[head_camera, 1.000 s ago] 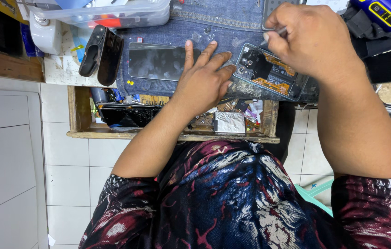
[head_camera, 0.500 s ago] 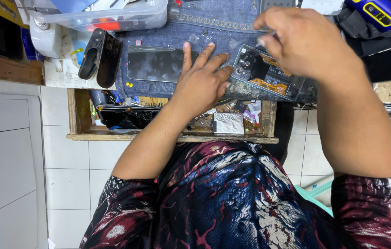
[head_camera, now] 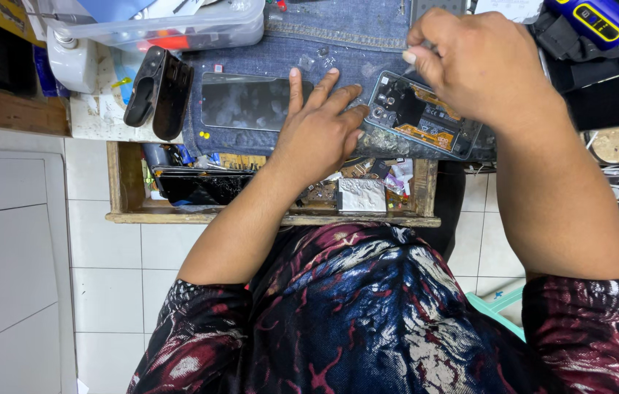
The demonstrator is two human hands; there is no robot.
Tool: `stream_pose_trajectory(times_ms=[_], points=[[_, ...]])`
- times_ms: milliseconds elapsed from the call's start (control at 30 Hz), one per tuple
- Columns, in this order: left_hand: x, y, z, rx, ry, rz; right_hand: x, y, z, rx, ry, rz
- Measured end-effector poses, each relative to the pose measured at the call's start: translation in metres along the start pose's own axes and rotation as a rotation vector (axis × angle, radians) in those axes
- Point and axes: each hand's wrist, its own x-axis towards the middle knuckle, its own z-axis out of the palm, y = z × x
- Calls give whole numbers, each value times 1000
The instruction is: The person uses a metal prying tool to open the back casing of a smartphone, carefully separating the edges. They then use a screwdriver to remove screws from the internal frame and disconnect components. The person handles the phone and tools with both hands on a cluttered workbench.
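Observation:
An opened phone (head_camera: 426, 120) with its back removed and its circuit board showing lies on a blue denim cloth (head_camera: 353, 55). My left hand (head_camera: 320, 128) rests flat on the cloth, fingers spread, its fingertips against the phone's left end. Over the phone's top edge my right hand (head_camera: 481, 62) is closed in a pinch; what it grips is hidden by the fingers. A detached dark screen panel (head_camera: 247, 102) lies on the denim left of my left hand.
An open wooden drawer (head_camera: 273, 215) below the cloth holds several small parts and a silver foil piece (head_camera: 360, 195). A black case (head_camera: 158, 91) and a clear plastic box (head_camera: 178, 25) are at upper left. A blue and yellow tool (head_camera: 594, 20) lies at upper right.
My right hand has drifted a little left along the phone's top edge. The left hand has stayed in place.

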Motion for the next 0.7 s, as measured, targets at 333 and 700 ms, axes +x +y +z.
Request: stream_pose_trajectory(times_ms=[333, 700], points=[[1, 0, -1, 4, 6, 4, -3, 5, 1, 16, 9, -77], [-1, 0, -1, 11, 2, 13, -12, 9, 5, -1, 69, -89]])
